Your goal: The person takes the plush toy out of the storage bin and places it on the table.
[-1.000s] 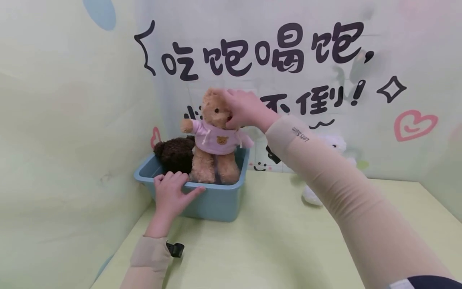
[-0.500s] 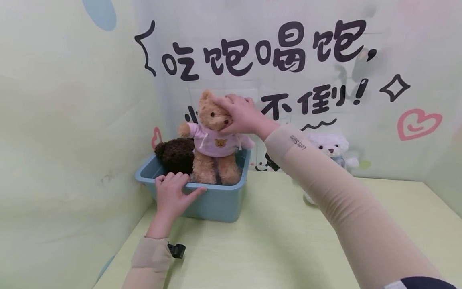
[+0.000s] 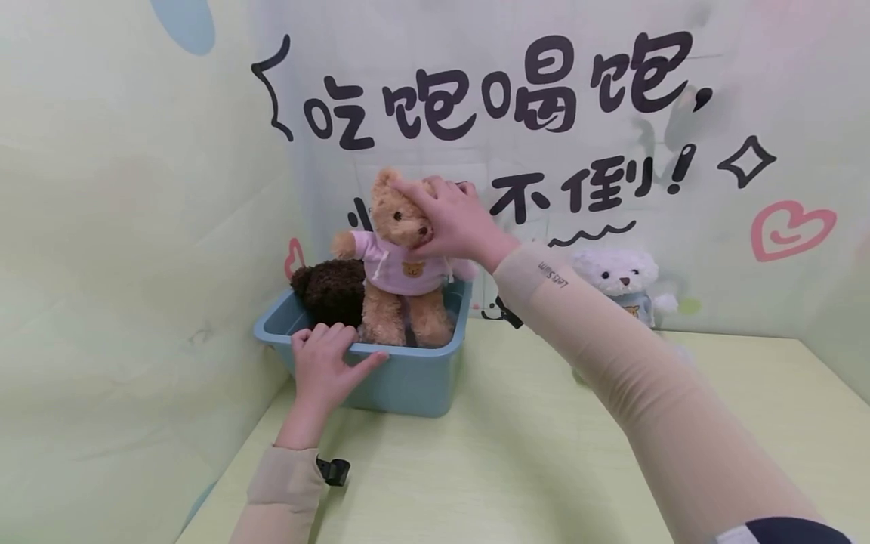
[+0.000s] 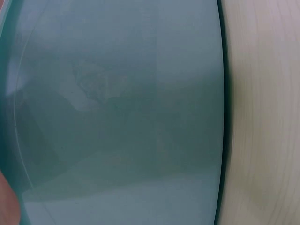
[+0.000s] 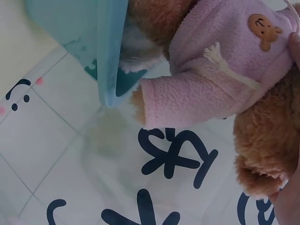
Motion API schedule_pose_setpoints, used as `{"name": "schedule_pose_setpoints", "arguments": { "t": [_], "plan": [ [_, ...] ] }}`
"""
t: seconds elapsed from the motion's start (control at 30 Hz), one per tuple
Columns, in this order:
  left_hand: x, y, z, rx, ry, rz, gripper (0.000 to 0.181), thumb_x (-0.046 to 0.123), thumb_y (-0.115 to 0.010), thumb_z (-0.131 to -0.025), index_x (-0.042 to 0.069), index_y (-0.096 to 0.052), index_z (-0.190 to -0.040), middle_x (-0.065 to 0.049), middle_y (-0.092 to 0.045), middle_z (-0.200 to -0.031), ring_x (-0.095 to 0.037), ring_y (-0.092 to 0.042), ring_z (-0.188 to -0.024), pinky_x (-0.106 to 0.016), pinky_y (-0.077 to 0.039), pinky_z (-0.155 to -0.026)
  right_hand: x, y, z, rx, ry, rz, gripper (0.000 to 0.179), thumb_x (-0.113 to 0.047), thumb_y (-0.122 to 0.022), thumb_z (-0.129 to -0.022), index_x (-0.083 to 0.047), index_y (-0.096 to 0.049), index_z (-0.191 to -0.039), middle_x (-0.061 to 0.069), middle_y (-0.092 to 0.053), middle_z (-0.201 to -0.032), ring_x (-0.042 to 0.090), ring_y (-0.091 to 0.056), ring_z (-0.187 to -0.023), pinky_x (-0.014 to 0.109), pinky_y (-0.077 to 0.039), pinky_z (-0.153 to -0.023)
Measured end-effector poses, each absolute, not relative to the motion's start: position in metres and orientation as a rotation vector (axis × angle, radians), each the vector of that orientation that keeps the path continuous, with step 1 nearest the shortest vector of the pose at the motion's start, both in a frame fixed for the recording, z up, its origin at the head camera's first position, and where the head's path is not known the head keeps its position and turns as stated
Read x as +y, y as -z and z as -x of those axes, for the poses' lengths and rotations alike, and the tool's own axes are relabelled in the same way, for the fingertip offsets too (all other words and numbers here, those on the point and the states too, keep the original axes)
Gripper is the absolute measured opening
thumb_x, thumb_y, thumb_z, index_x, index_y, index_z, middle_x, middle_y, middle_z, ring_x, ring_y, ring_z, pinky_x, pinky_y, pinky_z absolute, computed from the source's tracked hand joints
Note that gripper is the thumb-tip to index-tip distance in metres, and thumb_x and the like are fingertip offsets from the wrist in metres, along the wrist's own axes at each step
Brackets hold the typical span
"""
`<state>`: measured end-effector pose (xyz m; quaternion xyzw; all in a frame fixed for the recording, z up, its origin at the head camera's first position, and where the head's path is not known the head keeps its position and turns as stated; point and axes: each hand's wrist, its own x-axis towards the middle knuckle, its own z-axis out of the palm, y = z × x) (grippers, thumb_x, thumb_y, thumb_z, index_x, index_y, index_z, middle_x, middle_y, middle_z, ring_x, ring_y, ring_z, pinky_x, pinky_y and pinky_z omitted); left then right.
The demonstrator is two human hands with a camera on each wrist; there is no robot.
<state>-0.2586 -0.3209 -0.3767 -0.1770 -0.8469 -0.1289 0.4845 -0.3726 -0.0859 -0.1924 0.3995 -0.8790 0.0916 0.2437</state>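
In the head view, a light-brown teddy bear point(image 3: 401, 295) in a pink hoodie stands upright in a blue plastic bin point(image 3: 408, 381). My right hand point(image 3: 458, 219) grips its head from the right, fingers over the top and thumb below the snout. In the right wrist view, the hoodie point(image 5: 206, 89) and the bin's rim point(image 5: 110, 56) fill the upper part. My left hand point(image 3: 326, 370) holds the bin's front rim, with fingers hooked over the edge and thumb along it. The left wrist view shows mostly the bin's outer wall point(image 4: 122, 117).
A dark-brown plush point(image 3: 333, 293) lies in the bin's left side. To the right, a white teddy bear point(image 3: 625, 279) sits near the back wall, partly behind my right sleeve point(image 3: 632, 385). The pale table point(image 3: 503, 453) meets a printed backdrop point(image 3: 476, 38).
The light-brown bear's head has shifted slightly left and down with my right hand. My right forearm has lowered, uncovering more of the white bear. My left hand keeps its place on the rim.
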Motion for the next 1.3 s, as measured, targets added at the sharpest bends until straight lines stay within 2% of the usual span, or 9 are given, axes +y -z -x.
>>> {"name": "schedule_pose_setpoints", "arguments": {
  "t": [0.2,0.43,0.6,0.77,1.3],
  "plan": [
    [-0.320,0.377,0.258,-2.057,0.321,0.442,0.067,0.079,-0.042,-0.083,0.014,-0.041,-0.066,0.001,-0.038,-0.061,-0.022,-0.036,-0.062,-0.050,-0.024,-0.073,-0.089,0.199,0.372,-2.305,-0.229,-1.078,0.101,-0.068,-0.073,-0.070,-0.036,-0.024,-0.152,0.010,-0.045,-0.134,0.025,-0.047,-0.120,0.046,-0.029,-0.096],
    [-0.320,0.378,0.259,-2.052,0.312,0.429,0.068,0.080,-0.040,-0.083,0.014,-0.042,-0.066,0.001,-0.038,-0.061,-0.023,-0.036,-0.062,-0.050,-0.025,-0.073,-0.092,0.203,0.374,-2.231,-0.266,-1.056,0.107,-0.072,-0.072,-0.067,-0.029,-0.022,-0.152,0.007,-0.049,-0.131,0.024,-0.049,-0.118,0.044,-0.033,-0.094],
    [-0.320,0.377,0.260,-2.052,0.319,0.438,0.068,0.079,-0.042,-0.083,0.014,-0.043,-0.066,0.000,-0.039,-0.061,-0.023,-0.037,-0.062,-0.051,-0.025,-0.074,-0.091,0.206,0.374,-2.093,-0.316,-1.077,0.096,-0.063,-0.074,-0.068,-0.022,-0.037,-0.146,0.008,-0.053,-0.125,0.026,-0.053,-0.112,0.044,-0.037,-0.091],
    [-0.320,0.376,0.260,-2.062,0.326,0.434,0.069,0.080,-0.042,-0.082,0.013,-0.045,-0.067,-0.001,-0.041,-0.062,-0.024,-0.039,-0.063,-0.051,-0.026,-0.075,-0.093,0.200,0.374,-2.009,-0.320,-1.108,0.089,-0.061,-0.074,-0.069,-0.021,-0.044,-0.142,0.007,-0.056,-0.122,0.025,-0.056,-0.108,0.044,-0.039,-0.090],
    [-0.322,0.378,0.261,-2.028,0.334,0.444,0.068,0.078,-0.044,-0.083,0.012,-0.044,-0.066,-0.001,-0.042,-0.062,-0.023,-0.038,-0.062,-0.051,-0.025,-0.074,-0.082,0.167,0.371,-2.028,-0.294,-1.091,0.086,-0.057,-0.076,-0.070,-0.015,-0.046,-0.139,0.008,-0.056,-0.121,0.025,-0.055,-0.108,0.043,-0.038,-0.092]
  ]
}}
